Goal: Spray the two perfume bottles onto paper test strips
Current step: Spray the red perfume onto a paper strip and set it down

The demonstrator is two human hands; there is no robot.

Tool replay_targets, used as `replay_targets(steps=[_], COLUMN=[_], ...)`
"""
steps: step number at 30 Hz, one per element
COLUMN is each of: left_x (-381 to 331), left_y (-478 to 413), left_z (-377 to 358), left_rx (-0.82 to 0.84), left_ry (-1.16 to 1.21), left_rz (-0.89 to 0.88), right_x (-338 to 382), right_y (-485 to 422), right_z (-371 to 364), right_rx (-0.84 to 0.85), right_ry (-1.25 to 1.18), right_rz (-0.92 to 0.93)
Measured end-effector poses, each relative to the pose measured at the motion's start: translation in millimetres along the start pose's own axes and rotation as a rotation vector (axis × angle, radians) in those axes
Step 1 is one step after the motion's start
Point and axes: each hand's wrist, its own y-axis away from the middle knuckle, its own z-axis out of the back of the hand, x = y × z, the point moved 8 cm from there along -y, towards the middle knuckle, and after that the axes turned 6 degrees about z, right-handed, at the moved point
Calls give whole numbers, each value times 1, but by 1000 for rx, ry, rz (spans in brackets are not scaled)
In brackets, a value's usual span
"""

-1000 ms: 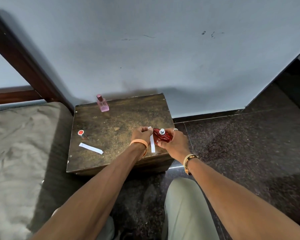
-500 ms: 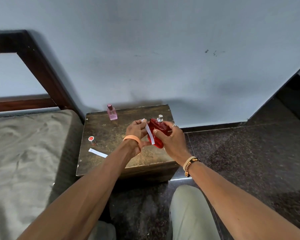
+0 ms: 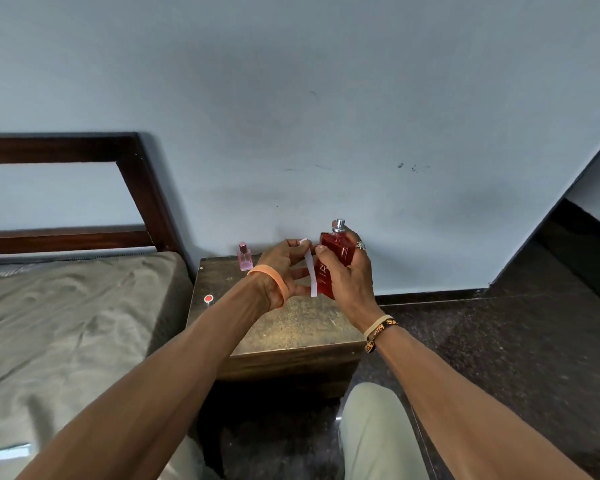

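While right hand (image 3: 352, 282) grips red perfume bottle (image 3: 336, 252) above wooden table (image 3: 291, 327), left hand (image 3: 281, 271) pinches paper strip (image 3: 310, 268) just beside it. Pink bottle (image 3: 245, 258) stands at table's back left; red cap (image 3: 208, 299) near left edge; left forearm (image 3: 187, 358) crosses tabletop.

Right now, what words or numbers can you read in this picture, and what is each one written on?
"ZX": pale letters on the red perfume bottle in the right hand.
Small print under it: too blurred to read.
Wristband on the right wrist: orange marks, too small to read.
Paper strip in the left hand: no writing shows.
Pink bottle: nothing readable.
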Motion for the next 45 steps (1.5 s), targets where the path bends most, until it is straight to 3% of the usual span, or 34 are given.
replay_targets(steps=[7, 17, 28, 34, 37, 42, 45], left_x=[-45, -65, -79, -83, -86, -86, -87], left_y=[42, 85, 106, 110, 110, 108, 108], left_z=[9, 1, 3, -1, -3, -3, -1], left_rx=[-189, -194, -263, -247, -239, -246, -262], left_ry=[-100, -55, -56, -56, -45, -50, -48], left_rz=[-96, -211, -248, -247, -245, -242, -245], right_x=[45, 106, 127, 125, 126, 134, 133], right_y=[10, 42, 64, 62, 62, 60, 57], right_z=[0, -15, -18, -12, -11, -15, -23], right_rx=[70, 431, 561, 434, 363, 249, 210], right_ry=[-352, -903, -830, -767, -507, 459, 695], right_rz=[-95, -182, -153, -98, -26, 319, 389])
